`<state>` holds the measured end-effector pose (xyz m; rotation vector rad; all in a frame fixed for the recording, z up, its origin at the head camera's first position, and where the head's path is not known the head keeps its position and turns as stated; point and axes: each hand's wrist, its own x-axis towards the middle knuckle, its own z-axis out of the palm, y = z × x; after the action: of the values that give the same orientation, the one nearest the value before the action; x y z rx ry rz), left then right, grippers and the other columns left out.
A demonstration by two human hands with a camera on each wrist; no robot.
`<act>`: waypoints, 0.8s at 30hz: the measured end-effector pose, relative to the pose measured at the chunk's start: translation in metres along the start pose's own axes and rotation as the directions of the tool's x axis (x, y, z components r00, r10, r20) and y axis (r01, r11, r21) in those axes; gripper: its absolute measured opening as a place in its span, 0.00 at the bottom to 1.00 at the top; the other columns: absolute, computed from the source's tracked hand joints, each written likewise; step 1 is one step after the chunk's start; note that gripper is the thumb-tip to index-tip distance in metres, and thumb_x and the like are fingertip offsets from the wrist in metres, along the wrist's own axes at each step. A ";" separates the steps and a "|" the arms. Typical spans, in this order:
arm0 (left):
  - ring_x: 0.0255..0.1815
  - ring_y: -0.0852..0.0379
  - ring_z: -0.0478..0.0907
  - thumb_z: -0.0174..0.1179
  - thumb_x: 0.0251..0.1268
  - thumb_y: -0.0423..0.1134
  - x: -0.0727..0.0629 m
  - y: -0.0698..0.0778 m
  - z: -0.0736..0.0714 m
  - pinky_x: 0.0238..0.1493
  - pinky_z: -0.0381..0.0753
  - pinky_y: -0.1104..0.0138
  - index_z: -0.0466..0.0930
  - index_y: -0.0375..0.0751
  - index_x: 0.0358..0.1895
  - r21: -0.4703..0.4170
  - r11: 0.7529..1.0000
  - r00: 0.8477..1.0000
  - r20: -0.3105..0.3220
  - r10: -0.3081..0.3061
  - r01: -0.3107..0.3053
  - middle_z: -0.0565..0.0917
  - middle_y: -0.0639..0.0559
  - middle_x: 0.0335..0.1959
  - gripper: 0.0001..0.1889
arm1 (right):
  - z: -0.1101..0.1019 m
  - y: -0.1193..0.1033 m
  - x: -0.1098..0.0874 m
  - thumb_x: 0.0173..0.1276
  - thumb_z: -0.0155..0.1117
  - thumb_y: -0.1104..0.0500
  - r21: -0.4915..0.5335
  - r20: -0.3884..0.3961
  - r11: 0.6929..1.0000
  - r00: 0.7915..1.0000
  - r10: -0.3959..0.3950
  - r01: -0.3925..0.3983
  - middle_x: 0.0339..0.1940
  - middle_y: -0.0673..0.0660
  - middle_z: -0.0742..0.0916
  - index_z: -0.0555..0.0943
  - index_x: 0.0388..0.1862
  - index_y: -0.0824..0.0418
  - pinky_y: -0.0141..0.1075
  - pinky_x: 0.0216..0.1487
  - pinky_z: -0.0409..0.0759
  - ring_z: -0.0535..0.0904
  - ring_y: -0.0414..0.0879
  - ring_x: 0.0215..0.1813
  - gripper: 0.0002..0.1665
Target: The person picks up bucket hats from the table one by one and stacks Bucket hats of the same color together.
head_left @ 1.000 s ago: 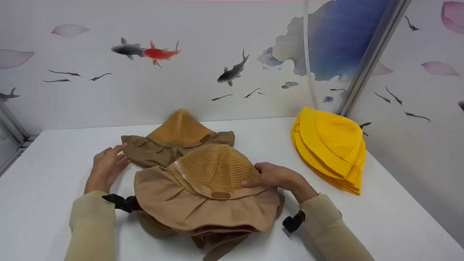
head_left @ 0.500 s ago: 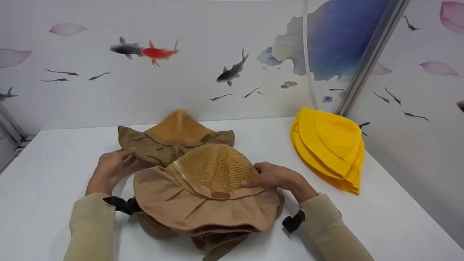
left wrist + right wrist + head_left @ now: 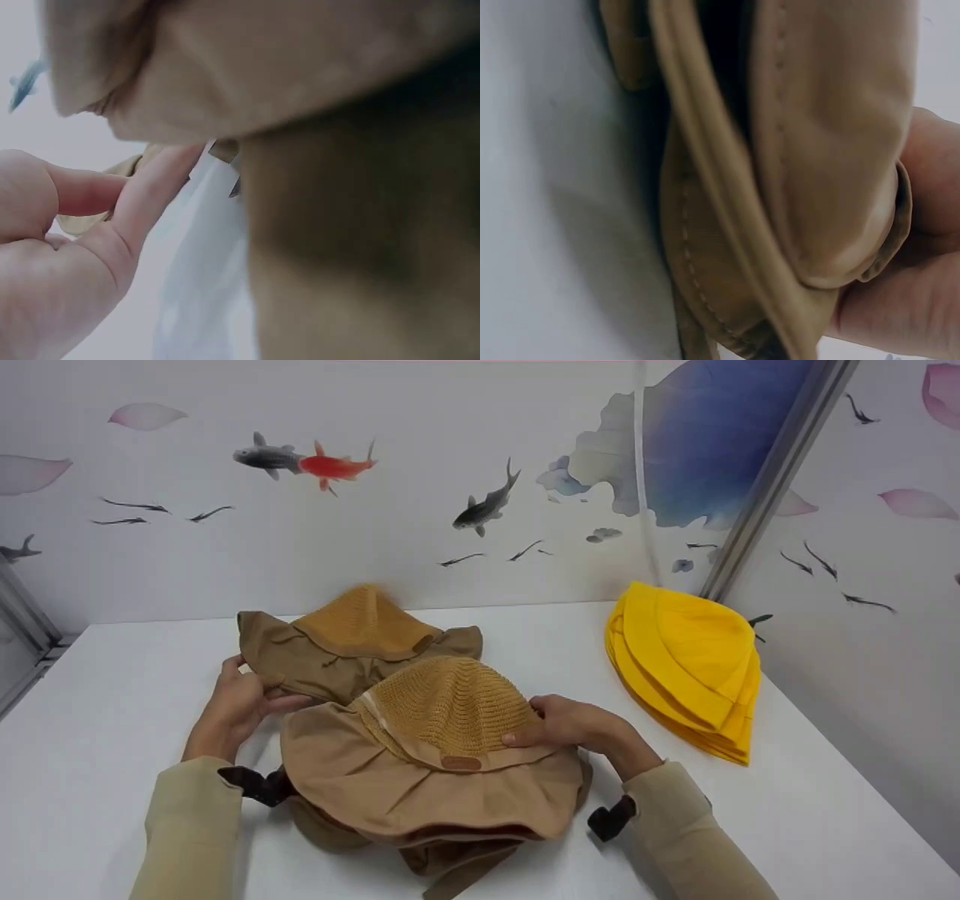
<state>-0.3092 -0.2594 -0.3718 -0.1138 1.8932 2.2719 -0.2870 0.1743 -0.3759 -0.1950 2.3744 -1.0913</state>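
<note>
In the head view, a tan sun hat [image 3: 450,712] with a woven crown and wide cloth brim lies nearest, with darker brown brims showing beneath it. My right hand [image 3: 577,731] grips its right side, thumb on the crown just above the band. The right wrist view shows the layered brim edges [image 3: 727,217] beside that hand. Behind lies a brown sun hat [image 3: 367,626], partly covered by the front one. My left hand [image 3: 240,705] pinches its left brim edge, fingers at the far side and thumb stretched right along the lower edge.
A stack of yellow bucket hats [image 3: 686,667] stands at the right rear of the white table [image 3: 135,675]. A printed wall [image 3: 360,532] with fish and petals closes off the back, and another panel [image 3: 862,607] runs along the right side.
My left hand has moved slightly right and in toward the rear brown hat, taking its left brim, which now sits a little higher and further left. My right hand stays on the front hat.
</note>
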 end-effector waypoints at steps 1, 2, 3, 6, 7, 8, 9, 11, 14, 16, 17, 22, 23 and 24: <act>0.42 0.64 0.85 0.32 0.73 0.22 -0.001 0.002 0.000 0.52 0.86 0.62 0.17 0.47 0.77 0.012 1.000 1.000 -0.008 0.019 -0.019 0.52 0.30 0.76 0.41 | 0.000 0.000 0.000 0.59 0.75 0.40 -0.001 -0.002 1.000 1.000 -0.002 0.002 0.59 0.56 0.83 0.74 0.65 0.62 0.48 0.74 0.67 0.75 0.49 0.63 0.42; 0.42 0.64 0.85 0.32 0.73 0.22 -0.001 0.004 0.000 0.51 0.86 0.62 0.19 0.48 0.77 0.012 0.999 0.999 -0.022 0.039 -0.039 0.55 0.30 0.74 0.40 | 0.000 0.000 -0.001 0.59 0.75 0.40 -0.005 -0.005 1.000 1.000 -0.001 0.001 0.59 0.56 0.83 0.74 0.65 0.62 0.48 0.73 0.67 0.75 0.49 0.63 0.42; 0.42 0.64 0.85 0.34 0.73 0.22 -0.002 0.007 0.000 0.50 0.87 0.62 0.21 0.48 0.77 0.008 0.998 0.997 -0.037 0.062 -0.062 0.59 0.33 0.71 0.40 | 0.000 0.000 -0.001 0.59 0.75 0.40 -0.009 -0.005 1.000 1.000 0.001 -0.001 0.59 0.55 0.83 0.74 0.65 0.62 0.49 0.73 0.67 0.75 0.49 0.63 0.42; 0.42 0.62 0.86 0.38 0.75 0.23 -0.005 0.016 0.001 0.47 0.87 0.61 0.27 0.50 0.78 -0.027 0.992 0.989 -0.084 0.122 -0.125 0.67 0.43 0.60 0.39 | 0.000 0.001 0.000 0.59 0.75 0.39 -0.013 -0.009 1.000 1.000 0.004 -0.004 0.59 0.55 0.83 0.74 0.65 0.61 0.49 0.74 0.66 0.75 0.50 0.63 0.43; 0.42 0.62 0.86 0.40 0.75 0.23 -0.006 0.019 0.001 0.46 0.88 0.61 0.29 0.51 0.78 -0.049 0.989 0.986 -0.099 0.136 -0.141 0.67 0.47 0.58 0.39 | 0.000 0.001 0.000 0.59 0.75 0.39 -0.012 -0.010 1.000 1.000 0.004 -0.004 0.59 0.56 0.83 0.74 0.66 0.62 0.49 0.74 0.66 0.75 0.50 0.63 0.43; 0.42 0.61 0.87 0.41 0.75 0.24 -0.007 0.022 0.002 0.45 0.88 0.61 0.30 0.52 0.78 -0.083 0.984 0.983 -0.111 0.145 -0.155 0.68 0.48 0.57 0.39 | 0.001 0.001 0.000 0.59 0.75 0.40 -0.008 -0.008 1.000 1.000 0.005 -0.005 0.59 0.56 0.83 0.74 0.66 0.62 0.49 0.74 0.66 0.75 0.50 0.63 0.43; 0.41 0.60 0.87 0.41 0.75 0.24 -0.009 0.025 0.003 0.44 0.88 0.61 0.32 0.53 0.78 -0.118 0.979 0.981 -0.121 0.152 -0.166 0.68 0.49 0.56 0.39 | 0.001 0.002 0.001 0.59 0.75 0.40 -0.003 -0.006 1.000 1.000 0.007 -0.007 0.59 0.56 0.83 0.74 0.66 0.62 0.49 0.74 0.66 0.75 0.49 0.63 0.43; 0.42 0.59 0.88 0.41 0.75 0.23 -0.012 0.031 0.005 0.45 0.87 0.61 0.33 0.56 0.78 -0.188 0.965 0.978 -0.129 0.163 -0.185 0.67 0.51 0.57 0.39 | 0.001 0.002 0.001 0.59 0.75 0.40 0.007 -0.007 1.000 1.000 0.010 -0.010 0.59 0.56 0.83 0.73 0.66 0.62 0.49 0.74 0.66 0.75 0.49 0.63 0.44; 0.43 0.57 0.88 0.42 0.75 0.22 -0.016 0.039 0.011 0.46 0.87 0.61 0.35 0.59 0.77 -0.278 0.937 0.975 -0.125 0.184 -0.212 0.67 0.51 0.58 0.39 | 0.002 0.001 0.002 0.58 0.76 0.40 0.006 -0.010 1.000 1.000 0.020 -0.020 0.59 0.56 0.83 0.73 0.67 0.63 0.49 0.74 0.66 0.75 0.49 0.63 0.45; 0.44 0.56 0.88 0.42 0.75 0.21 -0.018 0.043 0.016 0.46 0.86 0.59 0.36 0.60 0.77 -0.323 0.917 0.971 -0.113 0.209 -0.235 0.67 0.50 0.59 0.40 | 0.001 0.000 0.002 0.58 0.76 0.39 -0.002 -0.015 1.000 1.000 0.026 -0.026 0.59 0.56 0.82 0.72 0.67 0.63 0.49 0.74 0.66 0.74 0.50 0.64 0.46; 0.45 0.55 0.88 0.43 0.74 0.21 -0.019 0.044 0.018 0.47 0.86 0.59 0.37 0.60 0.76 -0.346 0.906 0.969 -0.107 0.221 -0.244 0.66 0.50 0.60 0.40 | 0.001 0.000 0.002 0.58 0.76 0.39 -0.006 -0.018 1.000 0.999 0.030 -0.030 0.60 0.57 0.82 0.72 0.68 0.63 0.50 0.74 0.66 0.74 0.50 0.64 0.47; 0.47 0.52 0.87 0.46 0.72 0.18 -0.024 0.050 0.033 0.47 0.86 0.58 0.40 0.59 0.74 -0.473 0.838 0.961 -0.085 0.263 -0.271 0.63 0.49 0.62 0.40 | 0.001 0.000 0.000 0.58 0.75 0.38 -0.027 -0.030 0.999 0.999 0.029 -0.030 0.63 0.58 0.81 0.69 0.71 0.65 0.52 0.75 0.65 0.73 0.52 0.67 0.51; 0.48 0.52 0.87 0.46 0.71 0.18 -0.024 0.050 0.036 0.47 0.86 0.58 0.40 0.59 0.73 -0.491 0.827 0.959 -0.082 0.270 -0.275 0.62 0.49 0.63 0.40 | 0.001 0.000 0.000 0.57 0.75 0.38 -0.028 -0.031 0.999 0.999 0.027 -0.028 0.63 0.58 0.81 0.69 0.71 0.65 0.52 0.75 0.65 0.73 0.52 0.67 0.51; 0.48 0.51 0.87 0.46 0.71 0.18 -0.025 0.051 0.039 0.47 0.86 0.58 0.40 0.60 0.72 -0.506 0.816 0.957 -0.080 0.278 -0.279 0.62 0.49 0.63 0.40 | 0.001 0.000 0.000 0.57 0.75 0.38 -0.030 -0.032 0.999 0.999 0.024 -0.025 0.63 0.58 0.81 0.69 0.71 0.64 0.52 0.75 0.65 0.73 0.51 0.67 0.51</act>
<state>-0.2917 -0.2320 -0.3110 0.1010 1.3169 2.9298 -0.2867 0.1742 -0.3766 -0.1604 2.4160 -1.0547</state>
